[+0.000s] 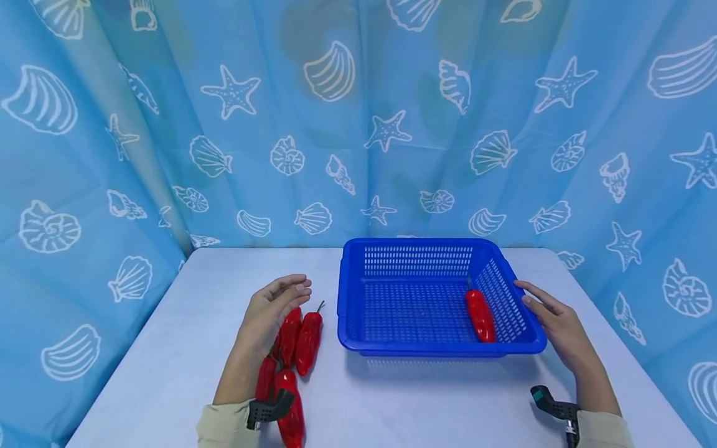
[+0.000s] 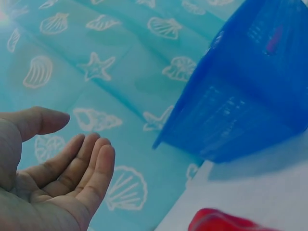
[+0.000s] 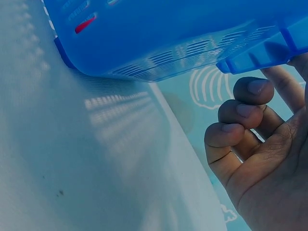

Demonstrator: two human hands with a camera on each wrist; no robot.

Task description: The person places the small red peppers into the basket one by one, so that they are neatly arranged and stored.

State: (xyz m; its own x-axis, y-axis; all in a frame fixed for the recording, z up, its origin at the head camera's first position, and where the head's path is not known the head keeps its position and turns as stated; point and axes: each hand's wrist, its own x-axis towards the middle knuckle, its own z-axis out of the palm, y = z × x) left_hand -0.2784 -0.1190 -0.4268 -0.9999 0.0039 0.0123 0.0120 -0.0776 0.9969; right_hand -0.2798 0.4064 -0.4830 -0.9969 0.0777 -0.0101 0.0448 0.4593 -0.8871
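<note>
My left hand (image 1: 267, 314) hovers above the red chili peppers at the left, holding nothing. In the left wrist view its fingers bend loosely, with the thumb apart from them. Several red peppers (image 1: 308, 343) lie on the table under and beside this hand, partly hidden by it and the wrist. A blue plastic basket (image 1: 441, 348) with slotted walls stands right of them. One red pepper (image 1: 480, 316) lies inside, near the right wall. My right hand (image 1: 562, 323) touches the basket's right rim with thumb and index fingertips; its other fingers (image 3: 231, 135) curl loosely below the rim.
The white table (image 1: 414, 410) runs back to a blue curtain (image 1: 358, 124) printed with white shells and starfish, which also hangs at both sides. A black wrist camera mount (image 1: 271, 409) sits at the left wrist, another mount (image 1: 551, 404) at the right.
</note>
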